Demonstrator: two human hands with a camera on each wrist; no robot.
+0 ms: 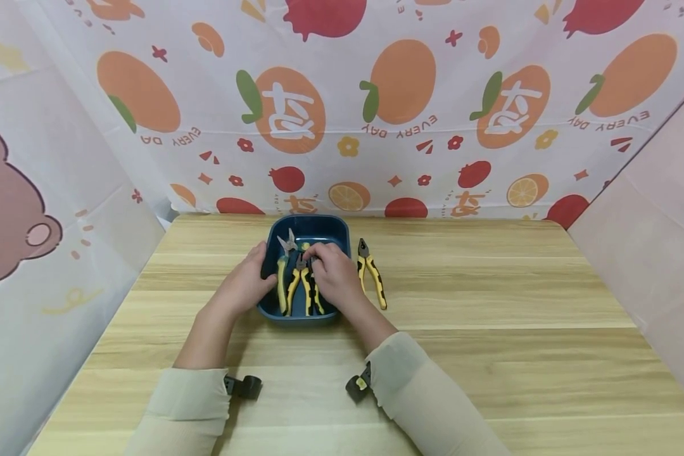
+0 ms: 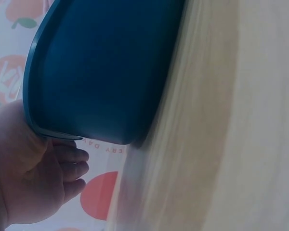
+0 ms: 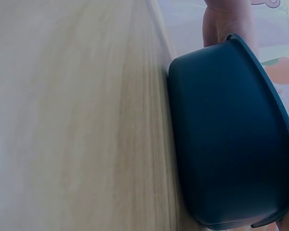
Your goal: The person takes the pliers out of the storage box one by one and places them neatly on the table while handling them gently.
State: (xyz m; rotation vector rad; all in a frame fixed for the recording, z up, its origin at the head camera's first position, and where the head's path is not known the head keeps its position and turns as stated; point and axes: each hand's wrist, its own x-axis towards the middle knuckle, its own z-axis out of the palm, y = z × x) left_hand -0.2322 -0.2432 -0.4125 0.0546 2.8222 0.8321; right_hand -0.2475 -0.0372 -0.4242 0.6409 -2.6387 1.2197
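Head view is bright and evenly lit, light direction hard to tell, with soft shadow beside the left sleeve [image 1: 185, 405] on the tabletop [image 1: 507, 373], while both wrist views are dimmer, hazy, wood grain smeared, tray [image 2: 106, 72] darkly shaded.

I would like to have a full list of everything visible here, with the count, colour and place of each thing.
Bin: 1, dark blue, far side of the table
Pliers inside: at least 3, yellowish handles, in the bin; partly covered, exact count unclear
Loose pliers: 1, yellow and black, on the table, right of the bin
Table: 1, light wood colour, under the bin
Fruit-print cloth: 1, white with orange and red, behind the table
Wrist cameras: 2, black, at the cuffs
Sleeves: 2, pale beige, on the forearms
Left hand: 1, holding the bin's left side
Right hand: 1, reaching into the bin
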